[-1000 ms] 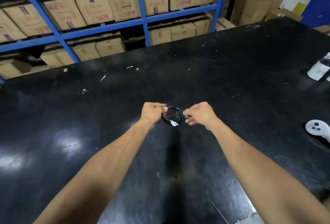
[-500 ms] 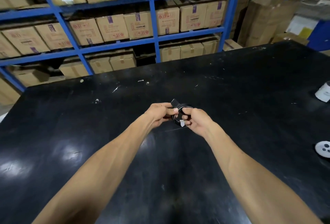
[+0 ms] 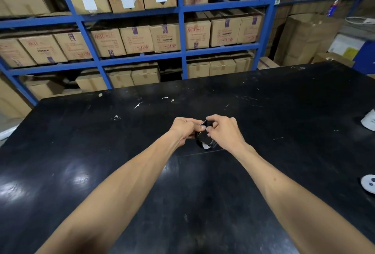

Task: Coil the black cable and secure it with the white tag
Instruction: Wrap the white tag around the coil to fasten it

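A small coil of black cable (image 3: 199, 142) hangs between my two hands above the middle of the black table (image 3: 284, 111). My left hand (image 3: 185, 129) grips the coil's left side with curled fingers. My right hand (image 3: 223, 129) pinches the top of the coil with thumb and fingertips. A small white tag (image 3: 206, 146) shows at the coil's lower edge. Against the dark table most of the coil is hard to make out, and my fingers hide its upper part.
A white object (image 3: 369, 121) and a white controller (image 3: 369, 186) lie at the table's right edge. Blue shelving (image 3: 181, 30) stacked with cardboard boxes (image 3: 138, 38) stands behind the table. More boxes are piled at the back right.
The view has tilted up, showing more shelving. My right hand has shifted from the coil's right side to pinching its top; my left hand keeps its grip.
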